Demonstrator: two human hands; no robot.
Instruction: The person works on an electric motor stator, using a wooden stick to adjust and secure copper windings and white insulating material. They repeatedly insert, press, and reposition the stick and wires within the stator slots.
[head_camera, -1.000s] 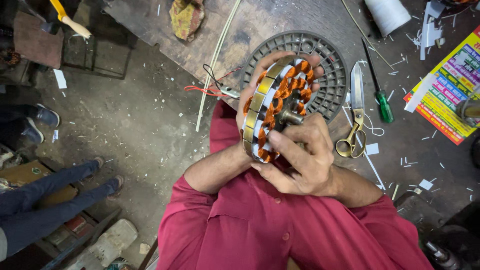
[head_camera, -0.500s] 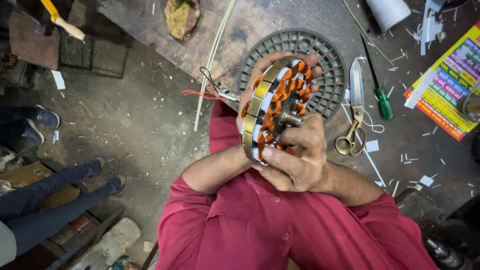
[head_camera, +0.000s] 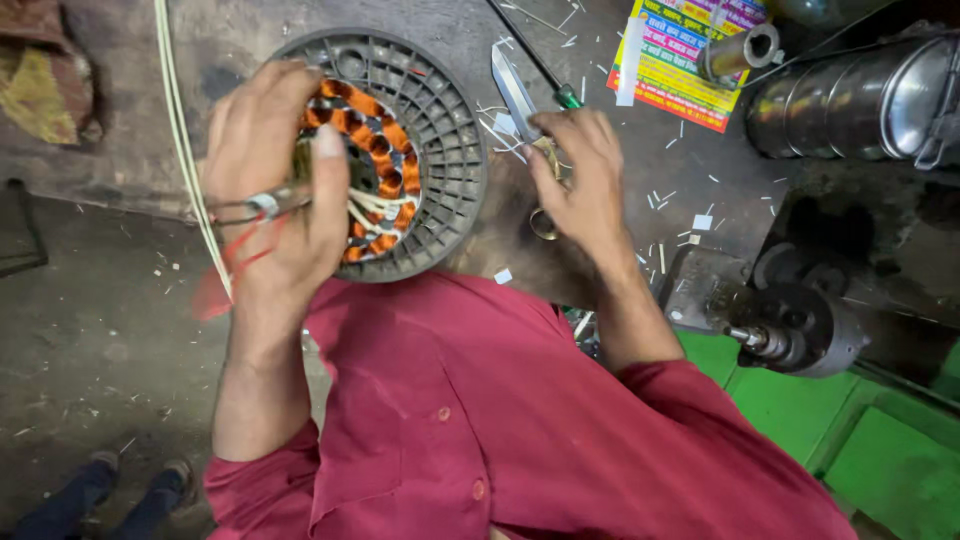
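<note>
Copper windings on a round stator (head_camera: 375, 170) are gripped in the left hand (head_camera: 275, 190), which is closed around its near edge, thumb laid across the coils; the part is held just above a grey ribbed plastic disc (head_camera: 450, 150) lying on the dark workbench (head_camera: 720, 200). Red lead wires (head_camera: 235, 262) hang blurred below the palm. The right hand (head_camera: 580, 180) is curled down onto a pair of scissors (head_camera: 525, 110), fingers at the handles, though a firm grip cannot be confirmed. Risk is judged to lie in the blades: thin winding wire or the loose pale insulation strips (head_camera: 375, 205) could be nicked if the cut is misjudged, and the one-handed hold could be lost, the stator being dropped onto the disc.
</note>
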